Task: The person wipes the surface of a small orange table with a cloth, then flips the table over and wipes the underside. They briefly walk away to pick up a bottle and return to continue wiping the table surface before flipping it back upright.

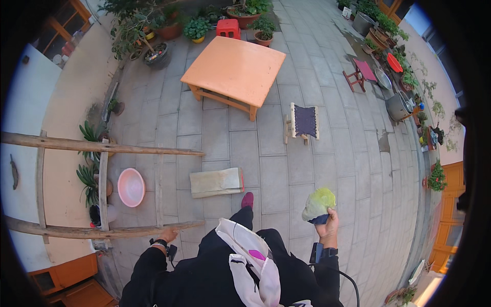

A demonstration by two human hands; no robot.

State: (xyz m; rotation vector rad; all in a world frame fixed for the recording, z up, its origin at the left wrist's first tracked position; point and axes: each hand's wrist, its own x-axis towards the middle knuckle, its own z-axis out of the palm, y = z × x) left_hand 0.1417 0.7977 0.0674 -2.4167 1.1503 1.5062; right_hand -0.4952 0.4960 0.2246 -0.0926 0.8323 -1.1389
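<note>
My right hand [329, 226] is held out to the right, fingers and thumb closed on a pale green and grey bundle [319, 202] that looks like crumpled cloth. Dark blue shows at its lower edge. At the left, my left hand [168, 234] is by the near rail of a wooden ladder [130, 232]. Its fingers partly cover the rail; whether they grip it cannot be told. The ladder's far rail and several rungs stretch toward the left wall. A light grey cloth bag hangs from my front [264, 276].
A folded beige mat [215, 182] lies ahead of my foot. Left of it, a pink basin [131, 187] shows between the ladder's rungs. Farther off stand a low orange table [234, 69], a folding stool [305, 121] and a red plastic stool [228, 28]. Potted plants [264, 30] line the yard.
</note>
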